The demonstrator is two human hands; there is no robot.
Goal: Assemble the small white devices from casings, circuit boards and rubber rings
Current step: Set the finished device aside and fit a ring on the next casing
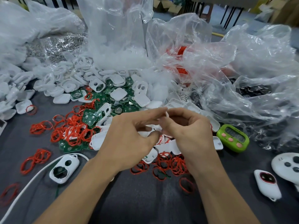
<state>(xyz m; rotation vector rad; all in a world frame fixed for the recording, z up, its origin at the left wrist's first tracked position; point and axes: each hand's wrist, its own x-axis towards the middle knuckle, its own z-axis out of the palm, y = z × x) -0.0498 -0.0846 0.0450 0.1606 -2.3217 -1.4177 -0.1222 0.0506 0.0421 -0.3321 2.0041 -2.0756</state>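
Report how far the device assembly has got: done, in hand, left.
Done: one assembled-looking white device with a red ring round its window lies at the right. In hand: the left hand and right hand pinch a small white part, too blurred to identify. Left: most of it, with heaps of loose white casings, green circuit boards and red rubber rings on the table.

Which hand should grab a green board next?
Probably the left hand: the green boards lie heaped on its side. The right hand would have to cross over. Both hands pinch a white casing piece now, so one must let go first.
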